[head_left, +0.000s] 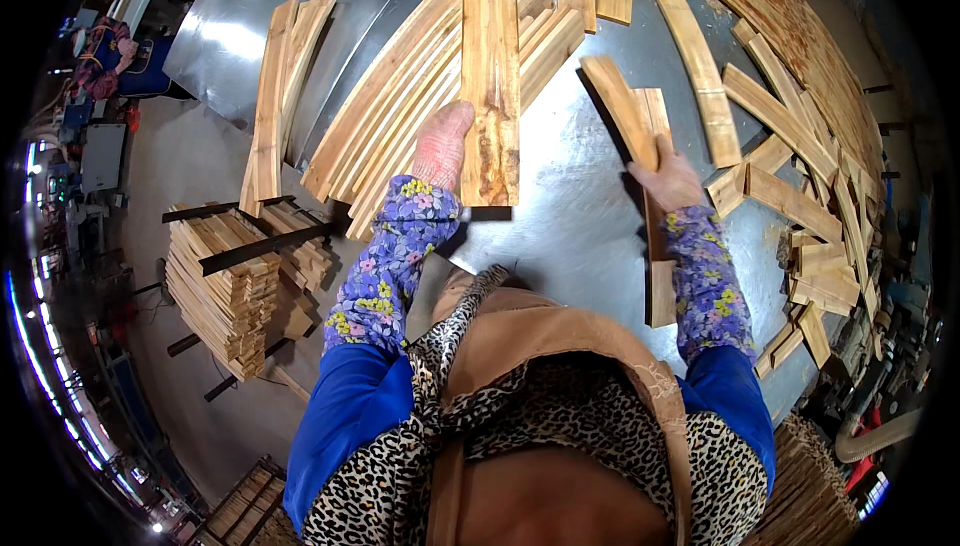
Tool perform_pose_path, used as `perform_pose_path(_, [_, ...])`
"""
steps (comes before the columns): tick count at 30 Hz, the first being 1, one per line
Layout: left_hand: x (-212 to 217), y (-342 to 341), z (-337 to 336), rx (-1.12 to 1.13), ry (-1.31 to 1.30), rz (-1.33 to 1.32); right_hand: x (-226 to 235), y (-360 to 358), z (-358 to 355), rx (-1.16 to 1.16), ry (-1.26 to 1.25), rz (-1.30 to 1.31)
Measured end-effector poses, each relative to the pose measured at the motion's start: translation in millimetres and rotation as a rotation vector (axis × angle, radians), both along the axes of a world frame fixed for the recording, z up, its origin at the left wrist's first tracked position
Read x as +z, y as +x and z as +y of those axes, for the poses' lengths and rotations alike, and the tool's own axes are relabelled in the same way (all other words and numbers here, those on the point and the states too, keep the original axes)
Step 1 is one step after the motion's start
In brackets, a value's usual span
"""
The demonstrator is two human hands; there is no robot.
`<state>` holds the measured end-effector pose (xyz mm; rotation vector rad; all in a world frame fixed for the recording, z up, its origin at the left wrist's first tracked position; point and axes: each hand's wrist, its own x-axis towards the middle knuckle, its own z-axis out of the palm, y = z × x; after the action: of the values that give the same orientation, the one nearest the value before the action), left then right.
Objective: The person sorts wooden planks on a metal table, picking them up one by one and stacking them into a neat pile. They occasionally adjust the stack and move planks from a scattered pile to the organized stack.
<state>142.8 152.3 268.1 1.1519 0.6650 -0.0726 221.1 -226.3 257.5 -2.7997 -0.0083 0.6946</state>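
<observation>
Fingers first: the left hand (441,146) lies flat, fingers pressed together, against the left edge of a wide pale wooden plank with dark knots (490,76) running straight up the middle of the shiny grey sheet-metal table (570,216); the right hand (668,181) has its fingers curled shut around a short pale wooden slat (620,111), lifted at a slant over the table's right half.

Biggest thing in sight is that metal table itself; next, the fan of long pale wooden strips (400,106) lying side by side from the plank towards the table's left edge; then a scatter of short pale offcut boards (790,176) along the right edge, some overlapping; two long loose boards (275,96) sit near the far left corner; beyond the table's left edge stands a neat stack of cut slats on a dark rack (230,286); a narrow brown slat (657,246) lies beneath the right forearm, reaching towards the near edge.

By my reading, this is sorting, piece by piece; one steadied, one picked up; the next move calls for a firm hold on the raised slat and a free spot to lay it.

Packages, labels, signs; none that I can make out on the wood or table.
</observation>
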Motion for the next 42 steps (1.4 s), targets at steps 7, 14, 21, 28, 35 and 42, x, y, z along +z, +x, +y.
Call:
perform_pose_path(7, [-0.2, 6.9, 14.8, -0.057, 0.173, -0.037, -109.8, 0.9, 217.2, -0.015, 0.659, 0.332])
perform_pose_path(14, [-45.0, 13.2, 65.8, -0.207, 0.125, -0.169, -49.8, -12.6, 229.7, 0.025, 0.557, 0.326])
perform_pose_path(21, [-25.2, 50.4, 62.5, -0.381, -0.058, -0.083, -12.7, 20.7, 167.0, -0.091, 0.743, 0.074])
perform_pose_path(28, [-28.1, 84.1, 8.2, -0.315, -0.52, -0.003, -15.6, -66.2, 207.8, -0.303, 1.403, 0.288])
perform_pose_path(35, [-59.3, 90.5, -20.8, -0.343, -0.511, 0.018, -29.4, -75.8, 186.7, -0.509, 1.499, 0.289])
perform_pose_path(42, [-32.4, 81.2, -43.1, -0.451, -0.427, 0.03, -30.4, -96.3, 163.2, -0.528, 1.475, 0.238])
